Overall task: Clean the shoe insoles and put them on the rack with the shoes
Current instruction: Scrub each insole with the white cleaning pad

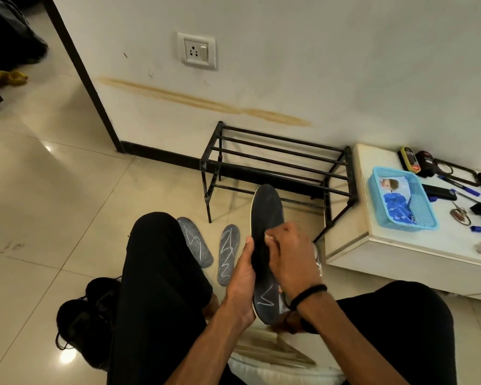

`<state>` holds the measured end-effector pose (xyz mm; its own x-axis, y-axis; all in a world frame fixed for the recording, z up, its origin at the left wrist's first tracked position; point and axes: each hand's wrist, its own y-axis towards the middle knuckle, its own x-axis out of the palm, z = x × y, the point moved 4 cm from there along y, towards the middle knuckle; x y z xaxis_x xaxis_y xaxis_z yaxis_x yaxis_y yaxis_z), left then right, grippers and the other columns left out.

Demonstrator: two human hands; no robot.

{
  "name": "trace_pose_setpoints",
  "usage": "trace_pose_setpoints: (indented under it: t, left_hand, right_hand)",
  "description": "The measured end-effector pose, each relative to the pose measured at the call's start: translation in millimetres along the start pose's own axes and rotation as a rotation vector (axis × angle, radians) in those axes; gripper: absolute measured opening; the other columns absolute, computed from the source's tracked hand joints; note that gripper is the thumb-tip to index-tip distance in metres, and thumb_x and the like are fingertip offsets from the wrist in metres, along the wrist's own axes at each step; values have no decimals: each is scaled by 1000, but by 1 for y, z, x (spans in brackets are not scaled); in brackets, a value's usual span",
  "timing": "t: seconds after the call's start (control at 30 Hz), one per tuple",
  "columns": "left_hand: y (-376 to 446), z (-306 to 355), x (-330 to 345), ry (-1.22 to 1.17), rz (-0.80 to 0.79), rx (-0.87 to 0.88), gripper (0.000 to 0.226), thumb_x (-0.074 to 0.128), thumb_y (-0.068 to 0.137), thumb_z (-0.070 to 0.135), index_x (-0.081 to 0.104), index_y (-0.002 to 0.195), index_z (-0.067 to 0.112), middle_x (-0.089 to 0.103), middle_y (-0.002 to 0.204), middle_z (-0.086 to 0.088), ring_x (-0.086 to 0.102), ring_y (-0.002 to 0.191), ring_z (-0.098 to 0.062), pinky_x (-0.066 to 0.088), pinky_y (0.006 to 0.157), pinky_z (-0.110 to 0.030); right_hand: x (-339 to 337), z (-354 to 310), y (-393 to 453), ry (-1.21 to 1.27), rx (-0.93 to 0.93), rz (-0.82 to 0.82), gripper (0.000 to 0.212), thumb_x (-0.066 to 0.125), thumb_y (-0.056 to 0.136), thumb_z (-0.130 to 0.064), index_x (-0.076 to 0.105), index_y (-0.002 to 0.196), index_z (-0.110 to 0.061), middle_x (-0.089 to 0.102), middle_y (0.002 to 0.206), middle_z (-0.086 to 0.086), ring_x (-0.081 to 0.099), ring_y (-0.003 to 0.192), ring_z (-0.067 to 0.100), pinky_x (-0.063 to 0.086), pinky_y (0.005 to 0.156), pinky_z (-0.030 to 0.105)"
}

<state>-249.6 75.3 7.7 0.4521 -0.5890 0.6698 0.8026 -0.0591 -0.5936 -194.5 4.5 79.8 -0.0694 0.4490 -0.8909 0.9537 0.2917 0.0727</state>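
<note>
My left hand grips a dark insole by its left edge and holds it upright in front of me. White chalk scribbles show near its lower end. My right hand presses a small whitish wipe against the insole's middle, fingers curled round the wipe. Two more grey insoles with white scribbles lie on the floor: one beside my left knee, the other just right of it. The black metal shoe rack stands bare against the wall beyond them. Black shoes sit on the floor at my left.
A low white cabinet stands right of the rack, carrying a blue plastic basket, shoe polish and small tools. A white cushion lies under my arms. My legs in black trousers flank the hands. The tiled floor opens to the left.
</note>
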Motion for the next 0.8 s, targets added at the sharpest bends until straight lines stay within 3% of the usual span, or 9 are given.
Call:
trace_pose_setpoints:
  t: [0.07,0.13,0.23,0.37,0.47,0.57,0.63,0.7,0.8]
  left_hand:
    - [0,-3,-4,-12,-2,-21,52,46,102,54,69,127,14,74,117,-17,72,109,-30,54,101,-46]
    - [0,-2,-4,-18,7,-31,53,48,102,54,71,125,12,73,120,-19,70,114,-31,48,109,-49]
    - [4,-3,1,-20,-7,-62,53,49,101,53,75,119,11,71,122,-21,70,110,-34,51,102,-47]
    - [11,-6,4,42,-32,-65,57,49,100,57,81,103,10,72,105,-24,67,82,-32,54,78,-40]
    - [9,-6,-3,47,-8,-74,55,49,101,56,75,120,11,70,123,-23,67,114,-40,51,103,-48]
    - [8,-4,-6,88,-31,-39,53,45,102,56,68,129,17,74,119,-15,71,113,-27,54,99,-44]
    - [7,-1,-3,93,-35,-34,53,45,102,55,69,126,15,74,119,-15,70,113,-27,51,104,-46]
    - [7,0,3,74,-30,-40,54,47,101,54,74,121,11,72,120,-19,70,105,-31,53,97,-45]
    - [14,-2,6,127,-58,-37,58,47,101,55,73,118,6,73,106,-22,69,80,-28,52,68,-36]
  right_hand:
    - [7,-9,-19,42,-64,-66,16,62,95,-9,74,105,-11,60,101,4,56,90,16,49,82,22]
    - [7,-3,-21,59,-93,-79,18,62,95,-10,75,108,-14,60,102,2,57,90,14,50,83,21]
    - [1,17,5,13,-46,6,15,62,96,-15,74,106,-14,63,102,2,59,93,17,48,84,24]
    - [-5,39,42,-31,96,49,14,60,97,-14,73,102,-14,63,102,6,59,97,23,44,82,28]
    - [0,21,23,7,62,27,16,57,98,-13,69,109,-14,56,109,3,53,103,17,35,84,19]
    - [9,2,-10,83,-71,-37,18,55,100,-16,69,111,-16,54,110,-2,51,100,9,37,85,11]
    - [8,7,-9,109,-106,-35,17,56,100,-17,70,110,-19,56,108,-5,53,98,7,42,88,13]
    - [4,24,9,110,-90,43,15,60,97,-15,72,106,-19,59,104,-5,56,96,9,48,88,21]
    - [-4,49,38,91,42,109,12,64,94,-13,73,101,-17,62,101,1,60,92,17,54,85,35]
